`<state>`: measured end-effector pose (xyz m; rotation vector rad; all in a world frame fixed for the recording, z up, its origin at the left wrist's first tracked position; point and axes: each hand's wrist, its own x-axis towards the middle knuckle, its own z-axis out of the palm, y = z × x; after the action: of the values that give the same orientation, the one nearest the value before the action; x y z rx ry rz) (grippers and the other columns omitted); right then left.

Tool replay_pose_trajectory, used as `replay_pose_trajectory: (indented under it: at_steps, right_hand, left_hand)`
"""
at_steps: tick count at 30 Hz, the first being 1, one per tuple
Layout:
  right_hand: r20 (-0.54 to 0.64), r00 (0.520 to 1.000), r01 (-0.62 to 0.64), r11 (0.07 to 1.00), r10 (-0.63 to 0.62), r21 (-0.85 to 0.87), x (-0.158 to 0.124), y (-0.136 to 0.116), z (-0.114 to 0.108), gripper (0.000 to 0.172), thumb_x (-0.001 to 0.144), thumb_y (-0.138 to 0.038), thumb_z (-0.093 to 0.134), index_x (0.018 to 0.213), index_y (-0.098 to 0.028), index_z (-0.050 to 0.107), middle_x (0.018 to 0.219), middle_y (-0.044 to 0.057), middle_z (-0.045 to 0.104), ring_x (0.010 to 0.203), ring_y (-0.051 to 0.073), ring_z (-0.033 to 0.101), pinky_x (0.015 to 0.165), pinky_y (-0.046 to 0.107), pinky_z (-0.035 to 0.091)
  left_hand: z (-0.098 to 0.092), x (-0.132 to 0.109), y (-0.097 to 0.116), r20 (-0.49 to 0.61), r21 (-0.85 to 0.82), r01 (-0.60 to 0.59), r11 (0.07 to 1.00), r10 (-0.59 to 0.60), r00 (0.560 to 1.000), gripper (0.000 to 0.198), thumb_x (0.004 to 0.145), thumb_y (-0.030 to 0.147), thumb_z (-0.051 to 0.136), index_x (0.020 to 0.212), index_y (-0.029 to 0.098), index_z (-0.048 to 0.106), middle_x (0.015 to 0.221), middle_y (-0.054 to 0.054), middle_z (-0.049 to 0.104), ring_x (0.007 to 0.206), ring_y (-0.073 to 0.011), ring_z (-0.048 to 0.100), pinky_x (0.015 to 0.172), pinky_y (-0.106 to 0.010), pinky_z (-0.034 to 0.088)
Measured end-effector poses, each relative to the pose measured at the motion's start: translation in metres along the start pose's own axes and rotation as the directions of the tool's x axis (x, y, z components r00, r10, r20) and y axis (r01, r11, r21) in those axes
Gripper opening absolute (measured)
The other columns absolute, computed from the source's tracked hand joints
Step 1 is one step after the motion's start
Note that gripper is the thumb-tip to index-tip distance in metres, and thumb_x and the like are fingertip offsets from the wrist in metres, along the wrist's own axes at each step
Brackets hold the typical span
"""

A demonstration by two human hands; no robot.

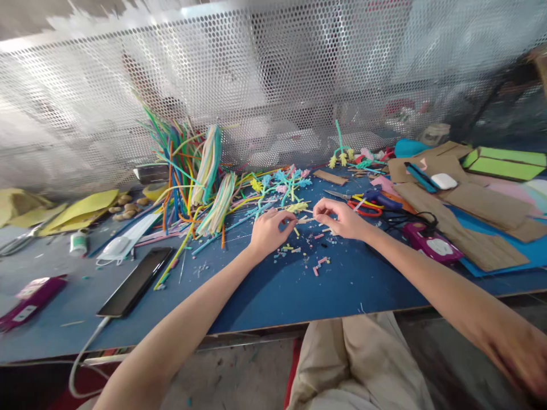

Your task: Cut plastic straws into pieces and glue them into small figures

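Observation:
My left hand and my right hand are held close together over the middle of the blue table, each with thumb and fingers pinched. Whatever lies between their fingertips is too small to make out. Right by the fingertips is a fuzzy yellow pipe-cleaner piece; whether a hand touches it I cannot tell. Below the hands lie short pink and yellow pipe-cleaner clippings. Behind them are blue and pink pipe-cleaner flowers on green stems. Red-handled scissors lie beyond my right hand.
Pipe-cleaner bundles stand at the back left. A phone with a white cable lies left, near a purple device. At right are a blue-handled tool, another purple device and cardboard pieces. A perforated metal screen rises behind.

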<state>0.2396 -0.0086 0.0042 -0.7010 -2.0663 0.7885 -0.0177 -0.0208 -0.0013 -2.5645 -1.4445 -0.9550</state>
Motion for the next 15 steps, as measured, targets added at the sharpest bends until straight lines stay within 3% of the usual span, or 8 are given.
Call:
replay_pose_trajectory:
  at_steps: [4,8,12,15]
  right_hand:
    - [0.027,0.999,-0.034,0.998,0.033,0.048,0.0,-0.001,-0.001,0.032,0.099,-0.049,0.055,0.104,-0.02,0.065,0.109,0.009,0.065,0.093,0.019,0.061,0.084,0.033,0.05]
    - [0.105,0.993,-0.069,0.985,0.053,0.159,-0.002,0.007,-0.002,0.053,0.098,-0.064,0.049,0.118,-0.019,0.066,0.109,0.011,0.066,0.091,0.019,0.06,0.084,0.035,0.049]
    - [0.196,0.979,-0.138,0.883,0.053,0.449,-0.003,0.015,0.0,0.074,0.096,-0.078,0.031,0.128,-0.02,0.065,0.12,0.013,0.064,0.086,0.017,0.057,0.078,0.033,0.05]
    - [0.246,0.969,-0.178,0.796,0.038,0.579,-0.003,0.018,0.002,0.082,0.096,-0.079,0.019,0.131,-0.021,0.065,0.133,0.014,0.06,0.086,0.016,0.055,0.077,0.031,0.049]
  left_hand:
    - [0.001,0.0,-0.002,-0.019,0.002,-0.023,1.0,0.023,1.0,0.016,0.096,0.035,0.062,0.096,0.026,0.074,0.086,0.0,0.074,0.082,-0.0166,0.067,0.077,-0.029,0.049]
    - [0.002,0.001,-0.003,-0.023,-0.017,-0.078,0.997,0.077,0.997,0.017,0.098,0.034,0.059,0.099,0.026,0.074,0.096,-0.001,0.077,0.09,-0.0179,0.069,0.086,-0.032,0.05]
    - [0.0,0.001,-0.001,-0.081,-0.013,-0.13,0.991,0.128,0.988,0.017,0.098,0.033,0.06,0.099,0.026,0.075,0.111,-0.002,0.076,0.104,-0.0194,0.069,0.092,-0.035,0.047]
    - [-0.001,0.0,-0.001,-0.149,0.008,-0.145,0.989,0.145,0.978,0.015,0.098,0.034,0.062,0.1,0.026,0.075,0.109,-0.002,0.077,0.101,-0.0196,0.068,0.091,-0.035,0.045]
